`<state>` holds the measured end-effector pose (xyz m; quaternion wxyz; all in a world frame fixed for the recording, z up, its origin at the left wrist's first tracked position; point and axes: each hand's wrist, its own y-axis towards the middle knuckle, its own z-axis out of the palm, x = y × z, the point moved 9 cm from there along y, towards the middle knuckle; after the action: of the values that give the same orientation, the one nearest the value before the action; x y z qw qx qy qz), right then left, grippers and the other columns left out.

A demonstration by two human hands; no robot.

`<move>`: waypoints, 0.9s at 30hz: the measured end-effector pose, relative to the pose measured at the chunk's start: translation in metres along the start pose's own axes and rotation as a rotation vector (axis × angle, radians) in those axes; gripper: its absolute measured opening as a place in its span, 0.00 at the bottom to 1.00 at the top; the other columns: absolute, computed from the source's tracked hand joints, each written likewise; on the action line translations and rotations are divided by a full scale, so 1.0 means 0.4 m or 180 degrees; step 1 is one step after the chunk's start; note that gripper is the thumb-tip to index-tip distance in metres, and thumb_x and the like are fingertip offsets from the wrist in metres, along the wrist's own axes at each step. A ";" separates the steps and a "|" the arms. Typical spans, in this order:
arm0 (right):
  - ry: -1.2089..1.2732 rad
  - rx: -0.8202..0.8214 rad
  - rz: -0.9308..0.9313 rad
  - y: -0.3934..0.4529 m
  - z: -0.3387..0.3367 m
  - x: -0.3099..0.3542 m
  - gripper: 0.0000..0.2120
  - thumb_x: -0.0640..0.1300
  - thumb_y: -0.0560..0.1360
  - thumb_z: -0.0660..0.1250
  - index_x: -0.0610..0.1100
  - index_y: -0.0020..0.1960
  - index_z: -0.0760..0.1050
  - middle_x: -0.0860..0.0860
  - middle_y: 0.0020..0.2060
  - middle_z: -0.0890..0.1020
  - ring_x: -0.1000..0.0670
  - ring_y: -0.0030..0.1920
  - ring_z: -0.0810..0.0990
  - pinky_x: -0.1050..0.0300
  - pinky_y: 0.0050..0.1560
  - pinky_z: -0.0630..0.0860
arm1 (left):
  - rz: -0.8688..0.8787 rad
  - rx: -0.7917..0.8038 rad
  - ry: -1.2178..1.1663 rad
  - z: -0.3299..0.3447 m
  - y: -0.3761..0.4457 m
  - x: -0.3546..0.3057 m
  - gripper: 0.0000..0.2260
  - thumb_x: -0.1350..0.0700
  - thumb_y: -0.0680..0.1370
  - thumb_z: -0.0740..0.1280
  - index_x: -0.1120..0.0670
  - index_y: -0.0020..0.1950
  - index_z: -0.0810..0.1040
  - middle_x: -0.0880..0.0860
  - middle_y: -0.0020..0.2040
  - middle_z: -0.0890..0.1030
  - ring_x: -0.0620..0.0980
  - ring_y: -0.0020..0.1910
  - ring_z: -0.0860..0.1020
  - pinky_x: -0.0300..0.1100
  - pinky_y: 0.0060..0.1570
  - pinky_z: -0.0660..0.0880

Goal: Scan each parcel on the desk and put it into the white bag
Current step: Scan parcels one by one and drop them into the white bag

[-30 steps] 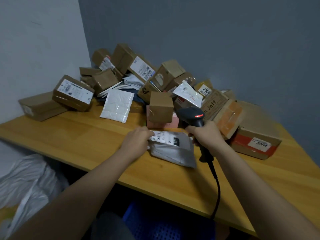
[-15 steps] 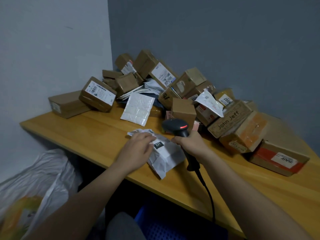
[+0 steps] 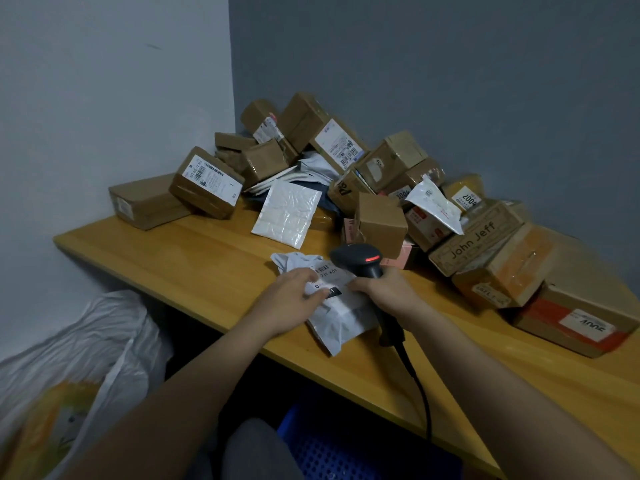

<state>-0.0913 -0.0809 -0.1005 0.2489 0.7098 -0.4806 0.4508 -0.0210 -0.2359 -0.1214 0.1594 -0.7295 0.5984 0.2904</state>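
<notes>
The left hand is pressing the grey parcel flat on the surface, fingers straight, while the right hand's grip is wrapping the scanner.

A long brown box read "John Jeff"; a yellow parcel's label read "2004"; the grey mailer's label showed "K03".
</notes>
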 end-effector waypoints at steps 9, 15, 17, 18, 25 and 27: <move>0.0077 -0.0047 0.0065 0.016 0.007 -0.032 0.04 0.41 0.73 0.70 0.46 0.43 0.75 0.43 0.43 0.79 0.44 0.44 0.78 0.49 0.46 0.75 | -0.1506 -0.0079 -0.1061 0.054 0.053 0.123 0.37 0.39 0.73 0.69 0.59 0.73 0.61 0.59 0.66 0.73 0.58 0.60 0.75 0.51 0.56 0.77; -0.0037 -0.0086 -0.0004 0.020 0.014 -0.035 0.04 0.41 0.72 0.70 0.44 0.40 0.75 0.47 0.35 0.75 0.48 0.38 0.73 0.56 0.37 0.68 | -0.1482 -0.0115 -0.1492 0.063 0.071 0.127 0.29 0.46 0.69 0.75 0.59 0.63 0.72 0.56 0.51 0.82 0.54 0.49 0.81 0.52 0.50 0.80; 0.0060 -0.0108 -0.0002 0.019 0.013 -0.036 0.05 0.41 0.72 0.70 0.44 0.39 0.75 0.47 0.35 0.75 0.48 0.38 0.73 0.55 0.38 0.68 | -0.1422 -0.0142 -0.1673 0.057 0.074 0.125 0.23 0.50 0.70 0.75 0.57 0.60 0.75 0.56 0.49 0.83 0.54 0.48 0.82 0.52 0.50 0.80; 0.0117 -0.0127 0.0013 0.019 0.013 -0.038 0.05 0.41 0.72 0.70 0.44 0.39 0.75 0.47 0.35 0.76 0.48 0.38 0.74 0.55 0.38 0.68 | -0.1434 -0.0211 -0.1789 0.052 0.073 0.125 0.19 0.52 0.72 0.74 0.57 0.59 0.75 0.56 0.50 0.82 0.54 0.49 0.82 0.52 0.50 0.81; 0.0407 -0.0361 0.0036 0.015 -0.003 -0.034 0.05 0.38 0.71 0.70 0.43 0.39 0.75 0.46 0.34 0.76 0.46 0.38 0.75 0.53 0.39 0.69 | -0.1282 -0.0620 -0.2279 -0.001 0.046 0.104 0.10 0.63 0.78 0.68 0.58 0.58 0.74 0.57 0.53 0.82 0.52 0.44 0.80 0.40 0.34 0.75; 0.0529 -0.0391 -0.0043 0.008 -0.019 -0.013 0.05 0.38 0.71 0.71 0.42 0.41 0.75 0.45 0.36 0.76 0.46 0.40 0.75 0.52 0.41 0.71 | -0.1115 -0.0599 -0.2395 -0.025 0.035 0.088 0.13 0.62 0.78 0.67 0.58 0.62 0.72 0.56 0.51 0.82 0.51 0.44 0.81 0.42 0.35 0.76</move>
<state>-0.0980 -0.0738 -0.1018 0.3339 0.6566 -0.4803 0.4761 -0.0280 -0.2724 -0.1337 0.3464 -0.6746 0.3364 0.5583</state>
